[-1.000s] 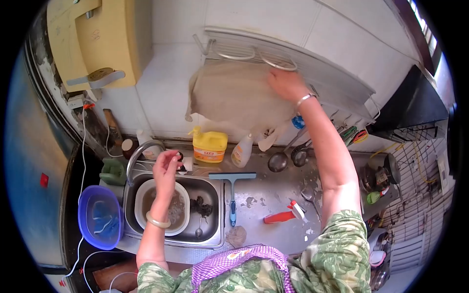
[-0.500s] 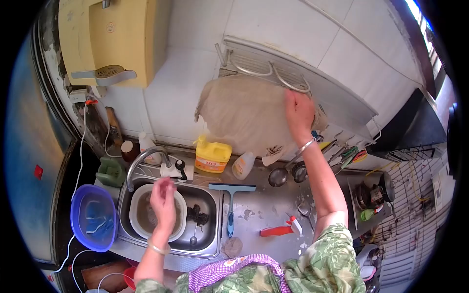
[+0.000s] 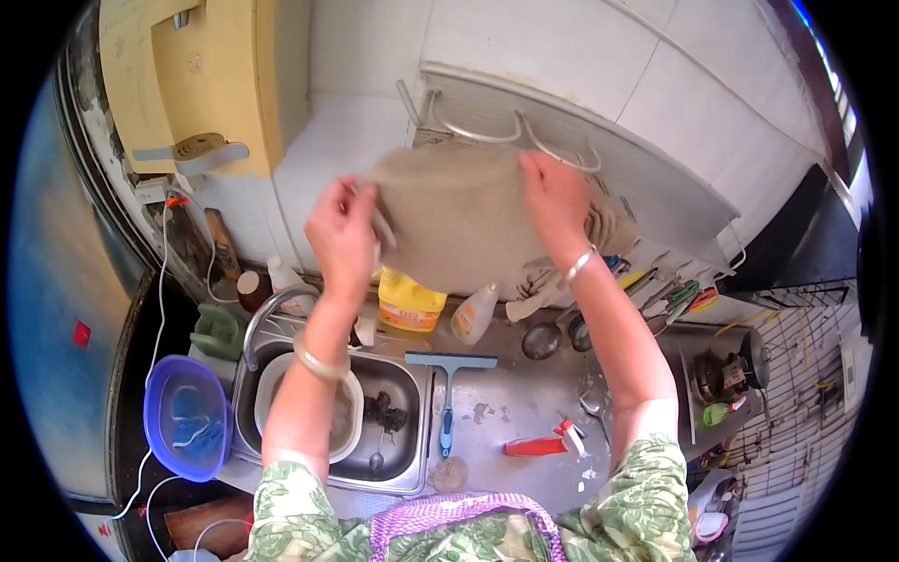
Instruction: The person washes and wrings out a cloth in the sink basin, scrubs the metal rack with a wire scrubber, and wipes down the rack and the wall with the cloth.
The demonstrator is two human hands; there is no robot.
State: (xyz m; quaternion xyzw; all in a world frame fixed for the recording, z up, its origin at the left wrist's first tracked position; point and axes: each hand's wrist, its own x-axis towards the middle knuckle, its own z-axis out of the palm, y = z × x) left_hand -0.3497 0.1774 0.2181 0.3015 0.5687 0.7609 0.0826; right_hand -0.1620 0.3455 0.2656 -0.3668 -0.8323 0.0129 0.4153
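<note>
A grey-brown cloth (image 3: 454,215) is stretched between my two hands, in front of the wall rack (image 3: 581,145). At its left edge my left hand (image 3: 342,234) pinches the fabric, fingers closed. My right hand (image 3: 559,206) grips the cloth's upper right part, just below the rack's curved white bars. More bunched folds of fabric show to the right of my right wrist. Below the cloth stand a yellow jug (image 3: 410,302) and a clear spray bottle (image 3: 474,315), both partly covered at the top.
Below my left forearm is a steel sink (image 3: 407,445) holding a white basin (image 3: 351,412) and a dark scrubber (image 3: 384,412). A blue squeegee (image 3: 448,398) and a red spray bottle (image 3: 538,447) lie on the counter. Ladles (image 3: 541,341) hang at right; a purple tub (image 3: 161,426) stands left.
My left hand has risen from over the sink basin to the cloth's left edge and taken hold of it. The cloth is now pulled wider, while my right hand has shifted slightly left.
</note>
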